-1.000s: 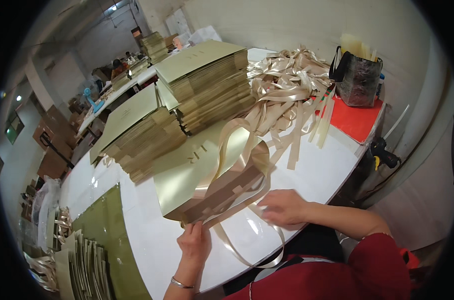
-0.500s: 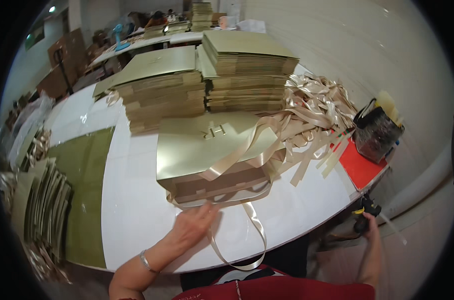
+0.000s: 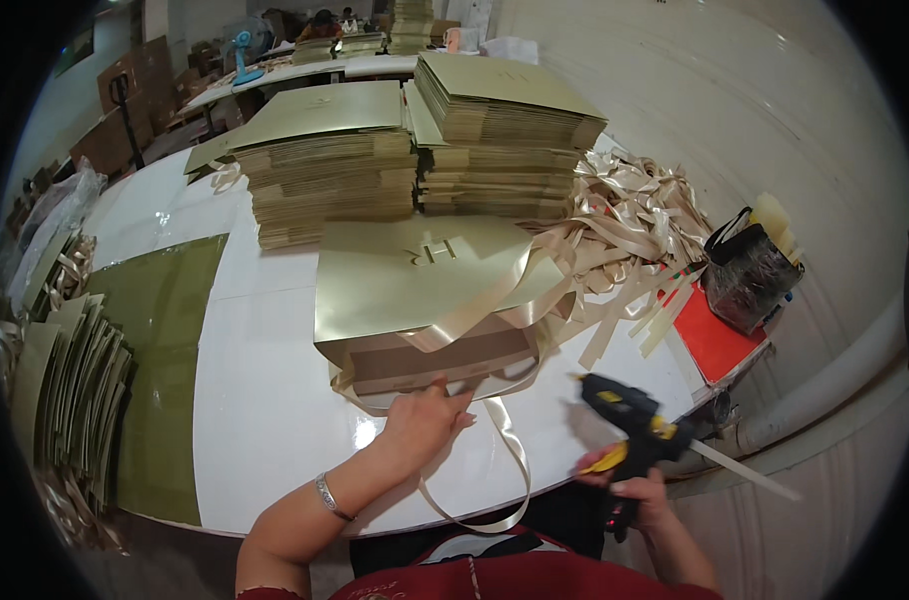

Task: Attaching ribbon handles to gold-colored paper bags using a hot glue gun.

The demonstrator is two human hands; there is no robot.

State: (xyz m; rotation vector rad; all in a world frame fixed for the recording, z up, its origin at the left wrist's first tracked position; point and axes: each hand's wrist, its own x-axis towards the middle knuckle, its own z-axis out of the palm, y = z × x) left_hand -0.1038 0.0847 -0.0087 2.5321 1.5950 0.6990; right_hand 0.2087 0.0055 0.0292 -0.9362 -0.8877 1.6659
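A pale gold paper gift bag (image 3: 415, 285) lies on the table with its mouth toward me. My left hand (image 3: 420, 425) is at the near rim of that mouth, fingertips inside and thumb outside, gripping the edge. A beige satin ribbon (image 3: 515, 450) loops from the near rim toward the table's front edge, and more ribbon lies across the bag's top. In my right hand (image 3: 635, 490) is a black and yellow hot glue gun (image 3: 625, 410), nozzle pointing up and left, a glue stick (image 3: 745, 470) sticking out behind. The nozzle is apart from the bag.
Tall stacks of gold bags (image 3: 325, 170) stand behind. A heap of beige ribbons (image 3: 645, 200) lies at right, beside a dark holder (image 3: 750, 280) with glue sticks and a red sheet (image 3: 715, 335). More folded bags (image 3: 70, 400) stand left, near an olive panel (image 3: 165, 400).
My right hand has brought the glue gun up and left, from beyond the table's right edge to nearer the bag. My left hand has shifted slightly right, its fingers now inside the mouth.
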